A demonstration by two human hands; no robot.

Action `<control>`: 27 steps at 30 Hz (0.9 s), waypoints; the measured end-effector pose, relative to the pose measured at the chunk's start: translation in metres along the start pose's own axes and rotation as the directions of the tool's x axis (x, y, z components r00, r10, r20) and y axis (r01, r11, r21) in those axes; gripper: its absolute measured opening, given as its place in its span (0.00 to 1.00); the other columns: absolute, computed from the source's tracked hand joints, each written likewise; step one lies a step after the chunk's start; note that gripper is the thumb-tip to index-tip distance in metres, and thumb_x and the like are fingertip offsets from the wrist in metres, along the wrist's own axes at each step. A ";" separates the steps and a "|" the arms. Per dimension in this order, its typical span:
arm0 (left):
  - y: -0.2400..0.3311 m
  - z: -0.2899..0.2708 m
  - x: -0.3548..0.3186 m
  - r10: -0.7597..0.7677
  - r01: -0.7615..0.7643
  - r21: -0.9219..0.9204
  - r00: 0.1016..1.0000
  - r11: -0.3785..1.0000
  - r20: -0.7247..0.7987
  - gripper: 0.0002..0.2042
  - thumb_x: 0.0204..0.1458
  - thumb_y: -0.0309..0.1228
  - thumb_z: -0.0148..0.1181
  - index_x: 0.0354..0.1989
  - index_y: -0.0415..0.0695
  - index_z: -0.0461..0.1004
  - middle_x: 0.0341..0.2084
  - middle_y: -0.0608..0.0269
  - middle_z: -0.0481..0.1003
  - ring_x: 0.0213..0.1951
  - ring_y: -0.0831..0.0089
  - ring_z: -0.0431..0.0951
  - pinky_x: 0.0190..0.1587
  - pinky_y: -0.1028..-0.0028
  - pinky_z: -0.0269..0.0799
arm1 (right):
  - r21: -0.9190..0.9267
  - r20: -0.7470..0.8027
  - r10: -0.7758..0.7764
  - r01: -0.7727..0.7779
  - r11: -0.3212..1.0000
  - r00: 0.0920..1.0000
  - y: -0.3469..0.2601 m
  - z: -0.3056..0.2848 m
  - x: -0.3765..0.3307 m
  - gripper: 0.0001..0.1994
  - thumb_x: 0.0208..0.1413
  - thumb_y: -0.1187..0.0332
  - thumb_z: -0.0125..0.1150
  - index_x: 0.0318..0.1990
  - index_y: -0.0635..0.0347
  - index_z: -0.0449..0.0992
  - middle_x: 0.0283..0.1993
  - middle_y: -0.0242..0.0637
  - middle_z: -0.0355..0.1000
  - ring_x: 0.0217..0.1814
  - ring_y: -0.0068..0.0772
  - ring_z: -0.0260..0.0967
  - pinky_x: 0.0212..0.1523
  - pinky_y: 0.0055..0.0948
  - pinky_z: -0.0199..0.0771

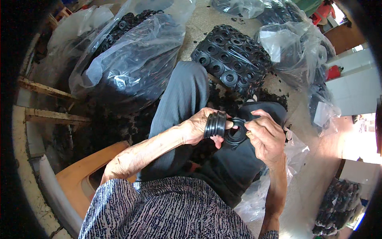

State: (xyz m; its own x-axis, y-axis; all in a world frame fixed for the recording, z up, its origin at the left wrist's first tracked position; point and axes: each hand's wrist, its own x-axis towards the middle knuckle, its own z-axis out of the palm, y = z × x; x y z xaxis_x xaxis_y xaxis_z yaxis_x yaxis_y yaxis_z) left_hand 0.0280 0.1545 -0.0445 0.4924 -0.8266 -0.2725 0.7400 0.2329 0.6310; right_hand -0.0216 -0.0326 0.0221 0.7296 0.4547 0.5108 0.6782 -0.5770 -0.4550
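My left hand (195, 126) is closed round a short stack of black ribbed rubber rings (215, 124), held above my lap. Right beside the stack is another black rubber ring (234, 137), turned so that its round opening shows. The fingers of my right hand (266, 137) pinch this ring at its right edge, and my left fingertips reach its other side. Both hands are close together over my right thigh.
Ahead lies a block of packed black rings (230, 55) in clear plastic. Large clear bags of black parts stand at the left (131, 59) and right (294, 47). Black scraps (115, 127) cover the floor by a wooden chair (91, 165). More black parts (338, 205) lie at the lower right.
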 end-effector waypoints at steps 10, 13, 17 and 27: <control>0.003 0.002 0.006 0.336 -0.336 0.031 0.926 0.941 -0.175 0.13 0.42 0.24 0.59 0.36 0.29 0.68 0.23 0.59 0.72 0.17 0.75 0.73 0.20 0.79 0.71 | 0.650 -0.008 0.737 -0.556 0.518 0.676 0.007 0.020 -0.008 0.16 0.41 0.77 0.59 0.42 0.67 0.68 0.34 0.33 0.70 0.33 0.18 0.66 0.35 0.17 0.65; 0.004 0.001 0.004 0.356 -0.339 0.119 0.915 0.933 -0.191 0.12 0.42 0.24 0.59 0.34 0.30 0.68 0.24 0.59 0.72 0.17 0.75 0.73 0.20 0.79 0.71 | 0.742 0.014 0.745 -0.507 0.439 0.667 0.012 0.026 -0.011 0.15 0.39 0.80 0.60 0.39 0.67 0.70 0.33 0.32 0.70 0.33 0.18 0.66 0.35 0.16 0.65; -0.001 0.001 0.006 0.326 -0.306 0.117 0.915 0.945 -0.238 0.11 0.42 0.24 0.59 0.33 0.30 0.68 0.25 0.59 0.72 0.17 0.74 0.73 0.20 0.79 0.71 | 0.728 -0.102 0.796 -0.501 0.469 0.597 0.013 0.034 -0.011 0.12 0.38 0.82 0.61 0.34 0.66 0.72 0.30 0.32 0.70 0.30 0.18 0.67 0.32 0.15 0.67; -0.011 -0.012 0.009 0.323 -0.339 -0.136 0.938 0.931 -0.128 0.16 0.45 0.28 0.56 0.42 0.36 0.63 0.27 0.59 0.71 0.27 0.71 0.73 0.29 0.76 0.70 | 0.872 0.060 0.842 -0.438 0.218 0.537 0.028 0.042 -0.011 0.08 0.41 0.82 0.58 0.32 0.65 0.72 0.29 0.31 0.70 0.30 0.17 0.65 0.31 0.14 0.65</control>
State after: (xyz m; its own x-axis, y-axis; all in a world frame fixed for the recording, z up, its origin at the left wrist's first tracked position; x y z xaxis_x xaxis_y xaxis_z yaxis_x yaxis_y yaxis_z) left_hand 0.0304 0.1505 -0.0624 0.7597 -0.6339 -0.1449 0.5838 0.5668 0.5813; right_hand -0.0069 -0.0253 -0.0265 0.9676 -0.2013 -0.1523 -0.0954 0.2669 -0.9590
